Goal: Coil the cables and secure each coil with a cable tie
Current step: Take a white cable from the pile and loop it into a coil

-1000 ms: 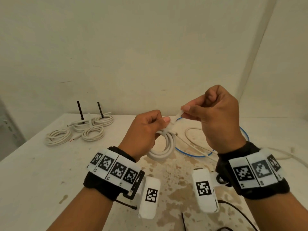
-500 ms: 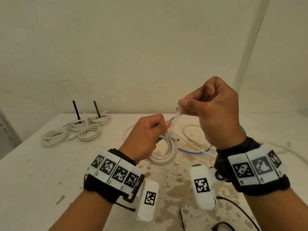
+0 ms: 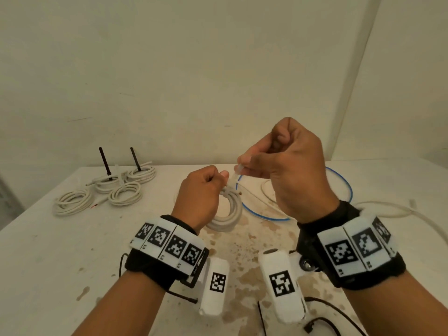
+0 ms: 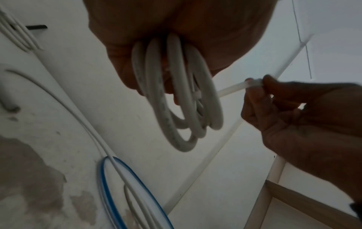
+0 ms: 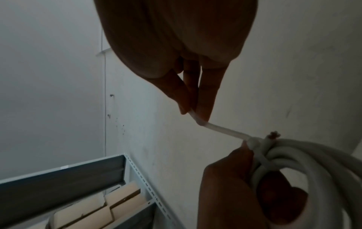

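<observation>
White round-sheathed cable wound into a small smooth coil (image 3: 229, 209) hangs above the stained white table (image 3: 72, 251), the left hand (image 3: 198, 192) curled tight around its top. A translucent white plastic cable tie (image 5: 221, 130) (flat, ribbon-like) wraps the bundle; the right hand (image 3: 286, 166) pinches its tail between thumb and fingertips (image 5: 205, 108). Four tied white coils (image 3: 109, 190) lie far left, well apart.

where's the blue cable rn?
Head view: the blue cable lies looped on the table, centre-right, behind the right hand and beyond the held white coil.
</observation>
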